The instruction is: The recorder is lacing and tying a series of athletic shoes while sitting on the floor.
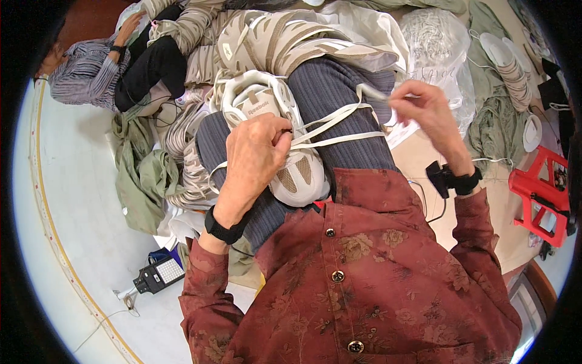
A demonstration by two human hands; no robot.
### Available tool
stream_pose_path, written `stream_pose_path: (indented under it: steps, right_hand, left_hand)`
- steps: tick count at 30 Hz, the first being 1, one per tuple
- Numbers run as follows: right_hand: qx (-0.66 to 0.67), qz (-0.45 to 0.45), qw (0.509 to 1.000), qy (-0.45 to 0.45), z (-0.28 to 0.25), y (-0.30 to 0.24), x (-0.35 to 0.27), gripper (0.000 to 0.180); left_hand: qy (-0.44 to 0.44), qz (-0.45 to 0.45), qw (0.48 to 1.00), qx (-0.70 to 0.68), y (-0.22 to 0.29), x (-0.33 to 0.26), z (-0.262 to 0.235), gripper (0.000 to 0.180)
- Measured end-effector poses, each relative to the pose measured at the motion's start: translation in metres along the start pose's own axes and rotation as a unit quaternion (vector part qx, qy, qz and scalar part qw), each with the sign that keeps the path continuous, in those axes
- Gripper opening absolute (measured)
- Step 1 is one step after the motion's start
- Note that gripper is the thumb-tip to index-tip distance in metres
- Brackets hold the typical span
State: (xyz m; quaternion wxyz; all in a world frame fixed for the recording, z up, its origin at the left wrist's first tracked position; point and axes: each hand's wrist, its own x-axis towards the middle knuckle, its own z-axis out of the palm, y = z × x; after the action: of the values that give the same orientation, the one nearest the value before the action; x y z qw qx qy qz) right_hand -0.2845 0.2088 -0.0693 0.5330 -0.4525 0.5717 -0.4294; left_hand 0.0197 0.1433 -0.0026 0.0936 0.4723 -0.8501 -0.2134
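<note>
On my lap lies a beige and white sneaker (301, 176), its toe toward my body and its tongue and collar away from me. My left hand (257, 148) is closed over the lacing area, thumb and forefinger pinched together at the eyelets; what lies between the fingertips is partly hidden. White shoelaces (339, 115) stretch from there to the right, across my striped dark trouser leg. Out to the right, my right hand (424, 112) is raised, its fingertips pinched at the end of one lace. That hand is slightly blurred.
Beyond my knees lie stacked beige shoe uppers (273, 42). A clear plastic bag of laces (433, 54) stands at far right, near green cloth (494, 121). A red stool (539, 188) is at right, a lamp (159, 274) at lower left. Another person (91, 73) sits at far left.
</note>
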Motion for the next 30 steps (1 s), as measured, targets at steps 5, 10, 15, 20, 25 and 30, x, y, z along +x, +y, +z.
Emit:
stream_pose_path:
  steps: [5, 10, 15, 20, 25, 30]
  right_hand:
    - [0.083, 0.035, 0.981, -0.174, 0.076, -0.034, 0.017, 0.008]
    - [0.031, -0.053, 0.967, -0.248, 0.11, -0.028, 0.041, 0.009]
    - [0.08, -0.005, 0.957, -0.279, 0.108, -0.026, 0.046, 0.009]
    - [0.062, 0.001, 0.979, -0.192, 0.075, -0.038, 0.051, 0.008]
    - [-0.088, -0.052, 0.994, -0.04, -0.002, -0.015, 0.058, 0.009]
    - [-0.368, -0.128, 0.914, 0.117, -0.063, 0.029, 0.057, 0.015]
  left_hand:
    - [0.005, 0.025, 1.0, 0.011, -0.001, -0.002, 0.001, 0.01]
    - [0.023, 0.053, 0.998, 0.006, -0.002, -0.001, 0.003, 0.009]
    - [0.016, 0.057, 0.998, 0.017, -0.006, -0.002, 0.004, 0.008]
    - [0.052, 0.024, 0.998, -0.039, -0.008, -0.005, 0.003, 0.006]
    - [0.077, 0.006, 0.996, -0.049, -0.013, -0.01, -0.012, 0.004]
    - [0.237, -0.053, 0.97, 0.015, -0.061, -0.019, -0.067, 0.006]
